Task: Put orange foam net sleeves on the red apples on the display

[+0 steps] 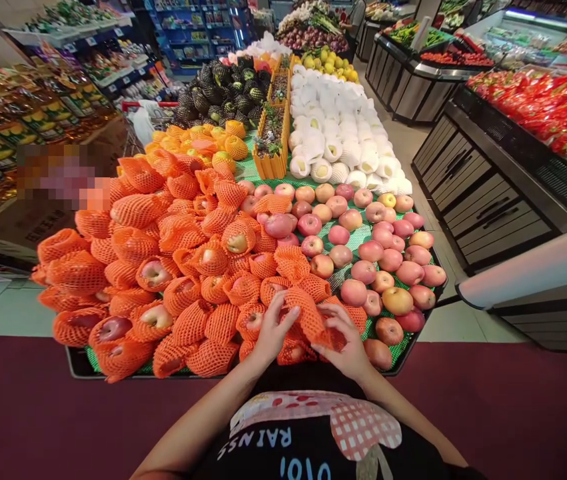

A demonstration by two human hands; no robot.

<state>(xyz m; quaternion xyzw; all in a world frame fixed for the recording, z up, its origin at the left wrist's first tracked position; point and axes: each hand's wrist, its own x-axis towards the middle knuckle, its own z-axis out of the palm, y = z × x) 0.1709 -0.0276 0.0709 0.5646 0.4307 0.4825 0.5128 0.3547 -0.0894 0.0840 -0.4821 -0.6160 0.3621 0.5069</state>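
Observation:
An orange foam net sleeve (308, 313) is between my two hands at the front of the fruit display. My right hand (346, 340) curls its fingers and thumb round the sleeve's near right end. My left hand (274, 327) is closed at the sleeve's left side, thumb and fingers against the netting. Whether a fruit is inside the sleeve is hidden. Apples in orange foam nets (156, 273) are heaped to the left and just beyond my hands. Bare red apples (353, 292) lie on the green mat (358, 235) to the right.
White-netted fruit (333, 150), a yellow planter box (270, 163) and dark-netted fruit (228, 93) stand farther back. A black rim (113, 375) edges the display. A pale pole (538, 257) slants in from the right. Oil bottles (33, 110) are stacked on the left.

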